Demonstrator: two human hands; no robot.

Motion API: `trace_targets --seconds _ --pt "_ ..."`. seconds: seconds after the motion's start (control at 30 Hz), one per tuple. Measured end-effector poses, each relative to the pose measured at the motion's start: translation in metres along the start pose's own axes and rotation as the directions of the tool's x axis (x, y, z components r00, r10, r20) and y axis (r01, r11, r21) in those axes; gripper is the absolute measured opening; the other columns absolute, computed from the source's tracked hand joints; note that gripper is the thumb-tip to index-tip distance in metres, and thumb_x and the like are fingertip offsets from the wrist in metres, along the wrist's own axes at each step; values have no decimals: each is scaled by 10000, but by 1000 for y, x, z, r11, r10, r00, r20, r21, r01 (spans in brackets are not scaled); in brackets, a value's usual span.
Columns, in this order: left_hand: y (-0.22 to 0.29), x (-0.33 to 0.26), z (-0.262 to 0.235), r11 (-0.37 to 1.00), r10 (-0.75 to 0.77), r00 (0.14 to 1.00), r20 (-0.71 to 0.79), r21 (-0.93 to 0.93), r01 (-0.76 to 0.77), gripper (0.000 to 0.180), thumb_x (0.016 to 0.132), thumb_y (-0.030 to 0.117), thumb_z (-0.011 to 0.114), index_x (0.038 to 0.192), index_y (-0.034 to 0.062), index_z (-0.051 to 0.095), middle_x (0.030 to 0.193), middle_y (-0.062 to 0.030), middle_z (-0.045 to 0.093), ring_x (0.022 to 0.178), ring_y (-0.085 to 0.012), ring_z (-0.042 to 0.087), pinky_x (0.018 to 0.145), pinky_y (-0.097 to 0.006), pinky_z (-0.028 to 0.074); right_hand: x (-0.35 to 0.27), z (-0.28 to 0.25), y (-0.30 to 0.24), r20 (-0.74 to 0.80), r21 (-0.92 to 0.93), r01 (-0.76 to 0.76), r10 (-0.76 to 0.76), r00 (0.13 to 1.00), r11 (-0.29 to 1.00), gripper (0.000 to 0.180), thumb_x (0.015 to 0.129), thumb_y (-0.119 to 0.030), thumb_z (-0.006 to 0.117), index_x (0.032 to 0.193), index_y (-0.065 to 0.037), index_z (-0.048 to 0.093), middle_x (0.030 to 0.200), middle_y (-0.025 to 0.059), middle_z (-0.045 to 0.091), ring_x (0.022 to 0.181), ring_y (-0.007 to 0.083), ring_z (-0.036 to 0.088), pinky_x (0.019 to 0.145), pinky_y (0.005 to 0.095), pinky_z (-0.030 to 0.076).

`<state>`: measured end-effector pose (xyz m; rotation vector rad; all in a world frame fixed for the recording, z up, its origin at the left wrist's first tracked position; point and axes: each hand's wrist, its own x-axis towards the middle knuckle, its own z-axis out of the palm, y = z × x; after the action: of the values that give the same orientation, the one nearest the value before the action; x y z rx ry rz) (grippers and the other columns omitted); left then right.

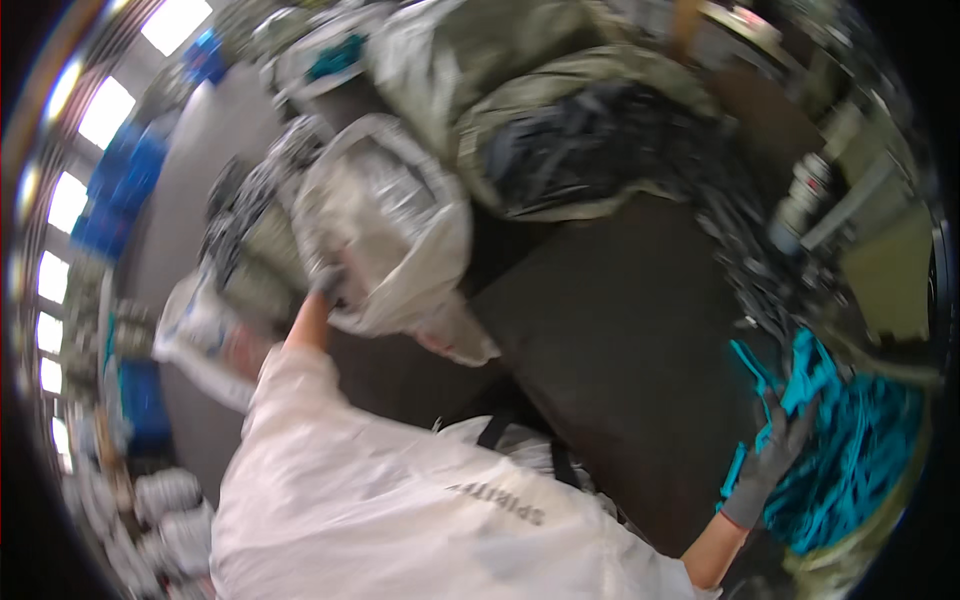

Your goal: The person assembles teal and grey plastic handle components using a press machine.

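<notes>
My left hand (328, 286), in a grey glove, is at the near left rim of an upright white woven sack (455, 235). Its fingers look bent over the rim, though motion smears them. Pale, shiny material (385, 190) shows inside the sack's mouth. Far to the right, my right hand (775, 460), also grey-gloved, lies against a heap of teal strips (850, 470). The fingers there are spread and stretched out, with strips beside and between them. The palm is turned from view, so I cannot see what lies under it.
A large open sack of black strips (590, 140) spills over the dark table (610, 350) towards the right. Near it stands a white spray can (800, 200). Grey strips (240, 215) and another white bag (205, 340) are on the left. Blue bins (120, 190) line the windows.
</notes>
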<state>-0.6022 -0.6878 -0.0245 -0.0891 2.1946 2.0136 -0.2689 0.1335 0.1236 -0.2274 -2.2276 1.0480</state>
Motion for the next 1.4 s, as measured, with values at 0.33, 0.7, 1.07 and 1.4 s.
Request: trace_targets --seconds 0.33,0.7,1.07,1.4 --pt "210 -38 500 907 73 744 664 266 -327 369 969 264 407 1222 15 503 1108 -69 567 875 -62 558 678 -198 451 12 32 6 -172 607 -399 603 779 688 639 854 19 512 1419 -99 238 1138 120 517 972 197 575 879 348 493" --pt "205 -92 701 987 -163 390 906 146 73 380 935 350 503 1070 0 556 810 -30 599 667 -97 575 620 -251 480 47 5 -10 -31 606 -605 776 630 516 341 849 -157 548 1168 -45 502 814 53 590 549 105 519 439 232 413" --pt "218 -91 707 933 -266 442 857 344 -105 345 943 302 495 1065 -12 572 772 -35 604 693 -99 587 605 -257 491 53 23 -20 31 456 -687 761 648 566 397 846 -112 537 1231 -34 480 884 74 597 584 108 547 478 257 463" --pt "228 -93 710 917 -227 423 877 339 -211 296 943 254 487 1051 -7 575 764 -45 611 636 -112 590 579 -254 492 43 31 4 -22 252 -556 579 815 792 546 836 -64 561 1350 -47 376 884 99 604 651 104 572 478 240 471"
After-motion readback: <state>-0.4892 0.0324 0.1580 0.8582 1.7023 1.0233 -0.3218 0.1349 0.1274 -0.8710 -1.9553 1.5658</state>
